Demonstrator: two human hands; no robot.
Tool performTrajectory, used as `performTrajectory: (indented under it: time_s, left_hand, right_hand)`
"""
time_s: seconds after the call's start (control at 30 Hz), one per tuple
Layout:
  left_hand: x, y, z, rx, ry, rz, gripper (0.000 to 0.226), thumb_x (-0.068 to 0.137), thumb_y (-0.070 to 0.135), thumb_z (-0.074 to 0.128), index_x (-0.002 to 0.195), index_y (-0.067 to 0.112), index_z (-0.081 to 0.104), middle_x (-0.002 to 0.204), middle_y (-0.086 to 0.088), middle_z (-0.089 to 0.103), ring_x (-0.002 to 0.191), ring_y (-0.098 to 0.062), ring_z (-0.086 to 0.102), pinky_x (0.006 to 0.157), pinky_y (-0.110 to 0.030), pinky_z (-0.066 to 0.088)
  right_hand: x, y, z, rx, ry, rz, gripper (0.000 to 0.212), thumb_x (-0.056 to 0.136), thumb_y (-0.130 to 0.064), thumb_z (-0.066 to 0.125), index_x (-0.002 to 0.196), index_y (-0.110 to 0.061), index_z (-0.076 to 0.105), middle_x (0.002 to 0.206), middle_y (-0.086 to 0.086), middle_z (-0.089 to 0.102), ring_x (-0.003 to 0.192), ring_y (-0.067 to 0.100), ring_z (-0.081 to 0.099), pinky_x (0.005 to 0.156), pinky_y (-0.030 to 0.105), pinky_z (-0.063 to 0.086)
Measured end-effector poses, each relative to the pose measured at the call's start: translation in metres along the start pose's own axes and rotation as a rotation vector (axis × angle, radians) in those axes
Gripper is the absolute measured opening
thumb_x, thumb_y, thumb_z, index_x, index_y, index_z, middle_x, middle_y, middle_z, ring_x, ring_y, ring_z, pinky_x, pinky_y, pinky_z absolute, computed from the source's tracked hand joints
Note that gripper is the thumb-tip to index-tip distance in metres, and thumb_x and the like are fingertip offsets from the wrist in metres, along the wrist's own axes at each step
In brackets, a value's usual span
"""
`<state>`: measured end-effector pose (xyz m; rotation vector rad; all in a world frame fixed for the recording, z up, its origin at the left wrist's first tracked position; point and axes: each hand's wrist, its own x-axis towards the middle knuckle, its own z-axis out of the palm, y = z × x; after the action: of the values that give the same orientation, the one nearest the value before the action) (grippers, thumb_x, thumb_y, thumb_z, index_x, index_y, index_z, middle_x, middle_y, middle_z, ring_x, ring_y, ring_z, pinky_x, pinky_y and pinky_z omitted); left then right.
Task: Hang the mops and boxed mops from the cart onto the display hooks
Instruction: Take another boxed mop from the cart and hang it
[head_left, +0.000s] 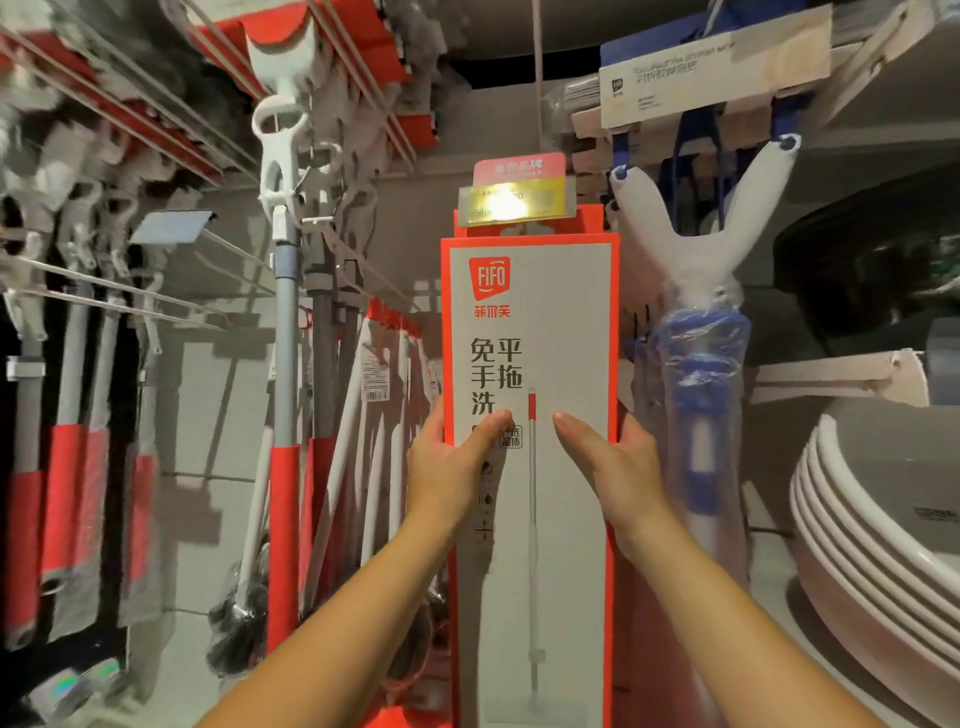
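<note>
Two hands grip a tall orange-edged box (535, 322) that stands upright in the middle of the view, held against a shop display. Its grey front carries a red shield logo reading "FIFO", small red characters "菲尔芙" beneath it, and large black characters "免手洗平拖", beside a picture of a long mop with a red-topped handle. The smaller print lower down is too fine to read. The left hand (452, 462) clasps the box's left edge, thumb flat across the front and fingers curled out of sight behind. The right hand (613, 462) mirrors it on the right edge. Both forearms reach up from below, bare and nearly parallel. The box's cut-out top tab sits just under a glaring yellow price tag (511, 202), whose figures are washed out; whether the tab is on a hook cannot be told. Red-sleeved mops (285, 467) hang to the left, a plastic-wrapped blue-and-white mop (696, 364) stands just right of the box, and stacked pale basins (872, 519) sit far right.
</note>
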<state>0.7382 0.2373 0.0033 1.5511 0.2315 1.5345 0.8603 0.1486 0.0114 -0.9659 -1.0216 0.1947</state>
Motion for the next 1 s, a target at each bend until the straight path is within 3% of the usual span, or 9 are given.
performTrajectory:
  time_s: [0.07, 0.2, 0.3, 0.53, 0.8, 0.9, 1.0]
  left_hand:
    - [0.002, -0.005, 0.002, 0.001, -0.004, -0.009, 0.048, 0.075, 0.034, 0.072, 0.121, 0.023, 0.062, 0.103, 0.015, 0.073, 0.098, -0.006, 0.068, 0.083, -0.027, 0.053]
    - [0.003, -0.02, 0.004, 0.019, -0.016, -0.04, 0.043, 0.081, 0.029, 0.073, 0.123, 0.024, 0.062, 0.104, 0.015, 0.073, 0.098, -0.006, 0.069, 0.086, -0.033, 0.054]
    - [0.005, -0.035, 0.006, 0.019, -0.003, -0.075, 0.055, 0.069, 0.043, 0.073, 0.121, 0.027, 0.063, 0.105, 0.014, 0.073, 0.1, -0.008, 0.068, 0.091, -0.039, 0.054]
    - [0.019, -0.068, 0.005, 0.03, -0.013, -0.106, 0.051, 0.073, 0.038, 0.073, 0.122, 0.027, 0.062, 0.106, 0.014, 0.072, 0.1, -0.007, 0.068, 0.091, -0.036, 0.054]
    - [0.055, -0.117, 0.007, 0.054, -0.081, -0.144, 0.049, 0.081, 0.034, 0.073, 0.128, 0.03, 0.058, 0.11, 0.015, 0.071, 0.103, -0.005, 0.066, 0.092, -0.035, 0.053]
    - [0.068, -0.133, 0.011, 0.105, -0.087, -0.144, 0.048, 0.082, 0.037, 0.071, 0.128, 0.03, 0.059, 0.112, 0.013, 0.067, 0.105, -0.005, 0.063, 0.091, -0.028, 0.052]
    - [0.077, -0.142, 0.013, 0.206, -0.1, -0.125, 0.039, 0.085, 0.037, 0.068, 0.123, 0.036, 0.059, 0.111, 0.007, 0.055, 0.101, 0.007, 0.052, 0.079, -0.009, 0.042]
  right_hand:
    - [0.005, 0.008, -0.001, 0.001, 0.002, 0.019, 0.101, 0.048, -0.06, 0.081, 0.132, -0.012, 0.052, 0.119, 0.002, 0.067, 0.109, 0.02, 0.065, 0.096, 0.045, 0.051]
    - [0.01, 0.026, -0.006, 0.043, -0.011, 0.078, 0.064, 0.071, -0.037, 0.08, 0.125, -0.013, 0.057, 0.111, 0.001, 0.071, 0.101, 0.02, 0.068, 0.094, 0.046, 0.052]
    - [0.014, 0.04, -0.008, 0.067, -0.03, 0.112, 0.047, 0.079, -0.024, 0.076, 0.122, -0.013, 0.06, 0.108, 0.0, 0.072, 0.098, 0.018, 0.07, 0.092, 0.045, 0.053]
    - [0.025, 0.067, -0.009, 0.063, -0.03, 0.121, 0.039, 0.083, -0.02, 0.072, 0.12, -0.014, 0.06, 0.106, -0.002, 0.073, 0.096, 0.014, 0.07, 0.087, 0.037, 0.055]
    - [0.057, 0.105, -0.007, -0.022, 0.029, 0.161, 0.033, 0.086, -0.018, 0.069, 0.118, -0.014, 0.063, 0.105, 0.0, 0.073, 0.097, 0.017, 0.07, 0.087, 0.039, 0.054]
    - [0.069, 0.119, -0.008, -0.085, 0.072, 0.184, 0.034, 0.084, -0.023, 0.07, 0.117, -0.014, 0.063, 0.104, 0.002, 0.073, 0.095, 0.018, 0.07, 0.086, 0.041, 0.055]
    - [0.077, 0.127, -0.008, -0.172, 0.127, 0.21, 0.033, 0.083, -0.028, 0.071, 0.111, -0.013, 0.064, 0.101, 0.003, 0.072, 0.092, 0.02, 0.069, 0.082, 0.037, 0.055]
